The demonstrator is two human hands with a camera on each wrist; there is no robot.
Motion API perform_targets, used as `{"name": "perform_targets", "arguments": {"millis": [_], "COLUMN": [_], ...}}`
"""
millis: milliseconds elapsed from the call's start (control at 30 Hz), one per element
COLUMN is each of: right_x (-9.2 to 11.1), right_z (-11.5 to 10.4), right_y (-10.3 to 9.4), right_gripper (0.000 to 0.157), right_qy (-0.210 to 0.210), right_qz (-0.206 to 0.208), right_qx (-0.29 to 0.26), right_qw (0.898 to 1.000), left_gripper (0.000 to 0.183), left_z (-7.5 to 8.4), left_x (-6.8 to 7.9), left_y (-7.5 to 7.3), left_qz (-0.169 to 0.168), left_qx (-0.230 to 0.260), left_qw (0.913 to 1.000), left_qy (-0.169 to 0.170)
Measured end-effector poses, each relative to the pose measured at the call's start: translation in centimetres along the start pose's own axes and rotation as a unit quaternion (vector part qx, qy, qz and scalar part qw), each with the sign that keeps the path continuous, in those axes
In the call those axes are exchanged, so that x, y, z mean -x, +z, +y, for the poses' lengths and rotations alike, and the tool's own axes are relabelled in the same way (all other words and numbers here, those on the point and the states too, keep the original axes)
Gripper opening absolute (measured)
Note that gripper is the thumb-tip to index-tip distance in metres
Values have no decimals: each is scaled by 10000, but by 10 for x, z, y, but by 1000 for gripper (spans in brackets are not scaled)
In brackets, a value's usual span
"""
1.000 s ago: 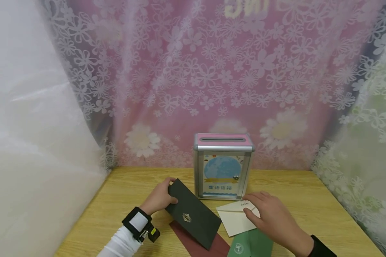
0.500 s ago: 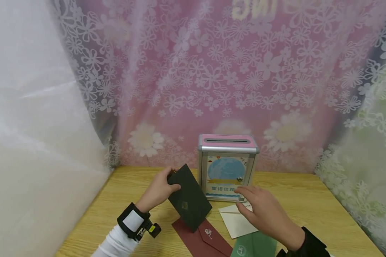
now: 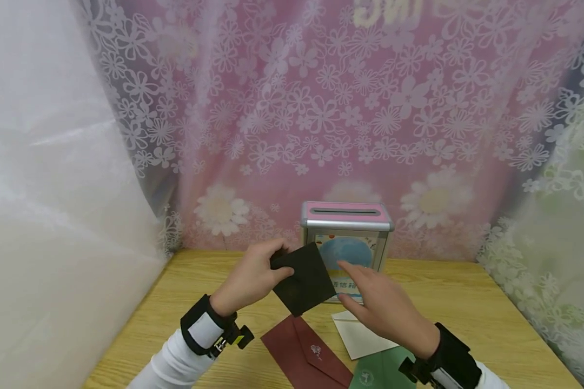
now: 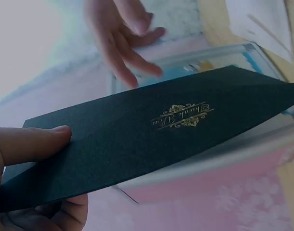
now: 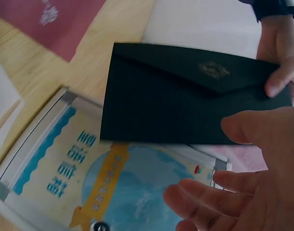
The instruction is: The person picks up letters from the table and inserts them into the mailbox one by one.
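Between thumb and fingers, my left hand [image 3: 253, 275] pinches one end of a dark green-black envelope [image 3: 305, 282], held tilted above the table in front of a letter box [image 3: 346, 222]. Gold "Thank You" lettering shows on its flap in the left wrist view. My right hand [image 3: 386, 308] is spread beside the envelope's free end; its thumb [image 5: 243, 127] overlaps the envelope's edge in the right wrist view, with the fingers extended below. The box has a pink top with a long slot, a silver frame and a blue globe picture on its front.
Nearer me on the wooden table [image 3: 151, 324] lie a dark red envelope [image 3: 299, 354], a cream envelope [image 3: 357, 334] and a green envelope [image 3: 382, 370]. The cream one meets the green one at its edge. A pink floral curtain [image 3: 282, 124] hangs behind the box.
My left hand has lifted the black envelope off the red one, up and right toward the box, turning it. My right hand has left the cream envelope and moved up and left.
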State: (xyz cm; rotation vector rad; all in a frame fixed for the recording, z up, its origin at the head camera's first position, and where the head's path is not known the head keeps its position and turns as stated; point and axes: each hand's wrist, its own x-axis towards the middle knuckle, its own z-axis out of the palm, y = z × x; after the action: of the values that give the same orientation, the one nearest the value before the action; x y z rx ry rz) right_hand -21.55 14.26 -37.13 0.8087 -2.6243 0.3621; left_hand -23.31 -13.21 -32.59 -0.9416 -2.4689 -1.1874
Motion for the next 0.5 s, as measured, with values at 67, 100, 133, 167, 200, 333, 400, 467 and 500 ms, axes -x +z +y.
{"name": "perform_targets", "arguments": {"millis": [67,100,133,167,200,333,400,467,500], "right_x": [-2,-3,-4,-5,-5,-7,-7,-7,-7], "right_z": [-3,-4,-4,-5,-5,-2,1,4,5], "right_y": [-1,-2,-2,-3,-3,-6,-9,-13,-16], "right_gripper": [66,65,61,57,51,28,25,25,25], "right_qy": [78,97,109,127,143,201,215,195,159], "right_qz": [-100,-130,-146,-162,-167,32,194,368,454], "right_qx": [-135,-221,-314,-423,-516,-1111,-1444,-1718,-1808], "right_qw": [9998,9996,9993,9989,9984,9936,9891,9842,9823], "left_gripper": [20,20,20,21,22,24,25,32,38], "left_z": [11,16,20,23,27,35,38,39,40], "left_x": [-4,-6,-7,-9,-11,-17,-20,-22,-23], "left_y": [0,1,1,2,3,7,7,7,6], "left_qz": [-88,-137,-178,-207,-241,-226,-75,173,299], "left_qx": [118,192,258,299,373,481,510,557,618], "left_qw": [9995,9989,9980,9969,9957,9924,9923,9921,9917], "left_qy": [269,405,554,693,811,1108,1126,1108,1086]}}
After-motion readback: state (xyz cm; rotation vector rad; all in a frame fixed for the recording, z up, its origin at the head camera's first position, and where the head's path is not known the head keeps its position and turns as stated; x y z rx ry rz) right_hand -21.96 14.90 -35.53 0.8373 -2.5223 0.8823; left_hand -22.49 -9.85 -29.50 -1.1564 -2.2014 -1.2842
